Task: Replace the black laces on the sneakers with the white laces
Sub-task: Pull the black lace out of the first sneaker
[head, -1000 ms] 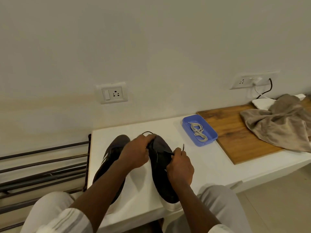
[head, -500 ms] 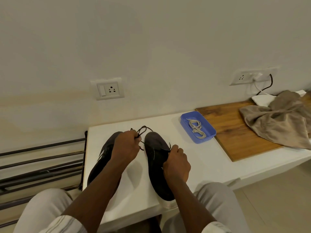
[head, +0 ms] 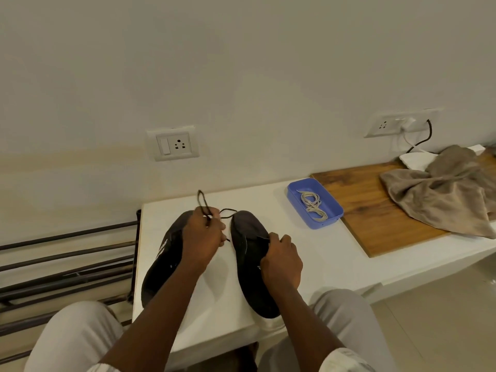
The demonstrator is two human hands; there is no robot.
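Black lace point(head: 200, 200) held over a white bench point(head: 335, 253).
The left sneaker point(head: 161, 267) lies partly under the left hand point(head: 204, 237), whose curled fingers pinch the black lace; a loop rises above it and a strand runs to the right sneaker point(head: 248, 264). The right hand point(head: 281, 261) grips that sneaker's upper. Further right, white laces point(head: 312, 204) lie coiled in a blue tray point(head: 328, 221), beside a board point(head: 375, 224) bearing a cloth point(head: 442, 200).

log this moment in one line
left hand: grips black lace | right hand: holds shoe | white laces: in blue tray
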